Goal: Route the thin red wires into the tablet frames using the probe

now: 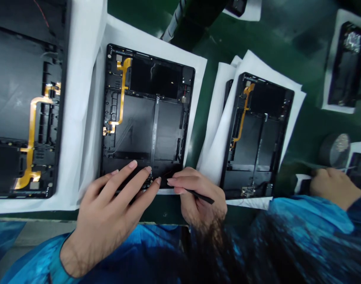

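In front of me an open black tablet housing (171, 130) lies on white sheeting, with an orange flex cable (121, 106) along its left side and a grey ribbon cable (154, 130) down its middle. My left hand (115, 201) rests over the housing's near edge, fingers spread, partly covering a small circuit board (147, 181). At the near right corner, my right hand (201, 197) is closed on a thin black stick-like tool (200, 195). Its working tip is hard to make out between the fingers and the dark housing.
Another open tablet housing (259, 138) lies on white sheets to the right, and a larger-looking one (8, 94) sits at left. Beyond the right housing is a co-worker's hand (334, 187) near a round grey object (335, 150). A dark stand (195, 23) rises behind on the green table (301, 47).
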The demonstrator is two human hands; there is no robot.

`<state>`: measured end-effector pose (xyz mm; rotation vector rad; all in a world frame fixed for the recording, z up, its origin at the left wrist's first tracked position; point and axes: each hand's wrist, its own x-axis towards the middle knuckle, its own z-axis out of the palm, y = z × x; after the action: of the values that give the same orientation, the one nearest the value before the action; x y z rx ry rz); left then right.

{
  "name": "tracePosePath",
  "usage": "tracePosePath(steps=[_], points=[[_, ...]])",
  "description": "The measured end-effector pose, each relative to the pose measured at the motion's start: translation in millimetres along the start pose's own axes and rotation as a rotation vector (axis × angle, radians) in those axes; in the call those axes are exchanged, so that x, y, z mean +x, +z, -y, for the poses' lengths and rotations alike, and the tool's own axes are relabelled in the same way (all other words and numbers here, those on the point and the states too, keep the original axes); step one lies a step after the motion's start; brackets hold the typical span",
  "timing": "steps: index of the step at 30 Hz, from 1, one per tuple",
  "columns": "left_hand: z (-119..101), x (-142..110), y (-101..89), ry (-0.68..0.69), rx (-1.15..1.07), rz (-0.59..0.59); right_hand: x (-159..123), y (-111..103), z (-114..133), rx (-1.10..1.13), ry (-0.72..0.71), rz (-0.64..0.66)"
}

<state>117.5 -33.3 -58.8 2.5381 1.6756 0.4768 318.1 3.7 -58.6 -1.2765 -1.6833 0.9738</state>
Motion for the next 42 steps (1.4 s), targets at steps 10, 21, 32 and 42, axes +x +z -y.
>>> tracePosePath(steps=[10,21,32,42], points=[[-0.2,-1.3,2.2,-0.018,-0.085,-0.027,-0.3,-3.5,2.1,-0.024,-0.027,0.081],[1.8,-1.8,-0.7,0.004,-0.111,-0.02,3.2,-4.2,3.8,-0.033,-0.058,0.17],[5.5,-6.5,-2.5,-0.031,-0.207,-0.003,4.8,-5.9,3.0,-0.003,-0.085,0.229],[2.3,-3.9,-0.4,-0.014,-0.128,-0.024,6.5,-3.2,-2.4,-0.044,-0.137,0.202]])
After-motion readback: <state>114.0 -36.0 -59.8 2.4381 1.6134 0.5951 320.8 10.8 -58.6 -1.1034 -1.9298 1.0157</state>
